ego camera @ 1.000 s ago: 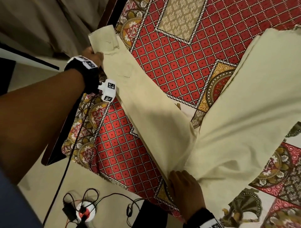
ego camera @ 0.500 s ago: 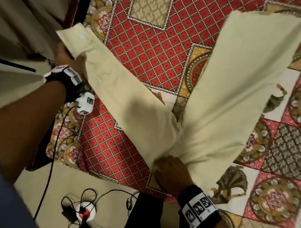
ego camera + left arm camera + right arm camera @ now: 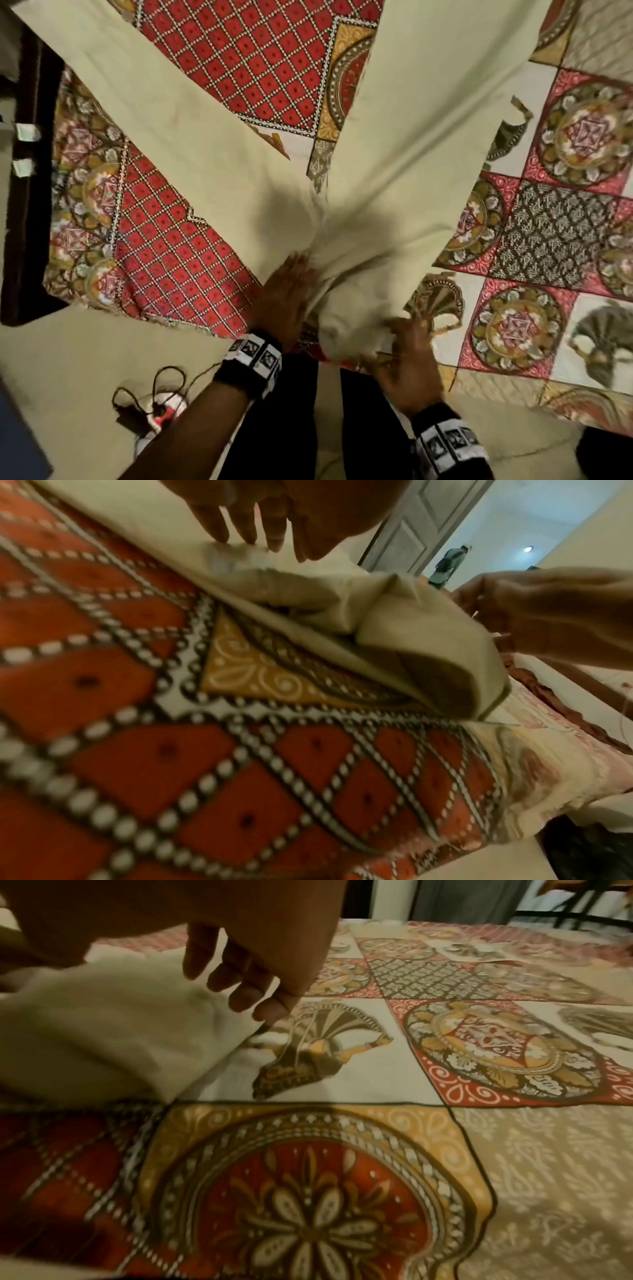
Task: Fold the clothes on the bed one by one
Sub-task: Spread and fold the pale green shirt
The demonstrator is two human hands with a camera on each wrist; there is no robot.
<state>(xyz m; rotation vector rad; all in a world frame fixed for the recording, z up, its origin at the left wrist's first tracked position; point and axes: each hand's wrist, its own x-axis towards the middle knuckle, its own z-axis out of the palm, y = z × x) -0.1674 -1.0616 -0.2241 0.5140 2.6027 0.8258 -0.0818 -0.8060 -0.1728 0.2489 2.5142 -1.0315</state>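
Lying spread on the bedspread (image 3: pixel 191 236), cream trousers (image 3: pixel 404 144) form a V: one leg runs up-left, the other up-right, and the bunched waist end sits at the near edge of the bed. Left hand (image 3: pixel 286 298) rests flat on the cloth at the left side of the waist, fingers straight and extended, palm down; the left wrist view shows its fingers (image 3: pixel 219 526) straight, tips touching the fabric. Right hand (image 3: pixel 409 359) is at the right side of the waist end, fingers loosely extended, tips at the cloth's edge; the right wrist view shows its fingers (image 3: pixel 240 991) relaxed, gripping nothing. Waist fabric (image 3: pixel 394 631) is humped up in a fold between the two hands. Both wrists carry black bands with printed markers. A cable and plug block (image 3: pixel 161 411) lie on the floor by the bed.
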